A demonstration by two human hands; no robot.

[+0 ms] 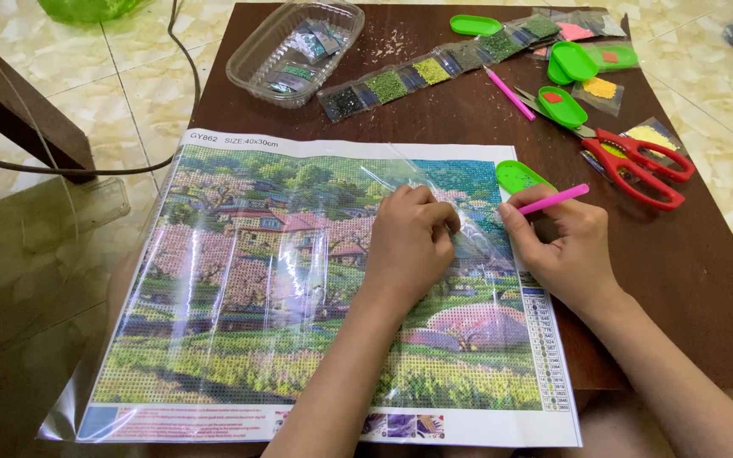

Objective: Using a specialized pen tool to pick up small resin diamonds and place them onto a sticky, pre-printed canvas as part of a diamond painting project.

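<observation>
The left hand [413,242], fingers curled, pins the clear film on the diamond-painting canvas [239,280], which lies mid-counter. The right hand [566,246] pinches a pink applicator pen [553,201], with the green bead tray [519,176] at its 12 o'clock. Keeping the film flat and the pen upright looks wise.

A gridded landscape of pink, green and blue is shown on the canvas [299,280]. A pink pen [553,200] (bright magenta) is seen; red scissors [638,161] and green trays [583,61] are found at two o'clock.
</observation>
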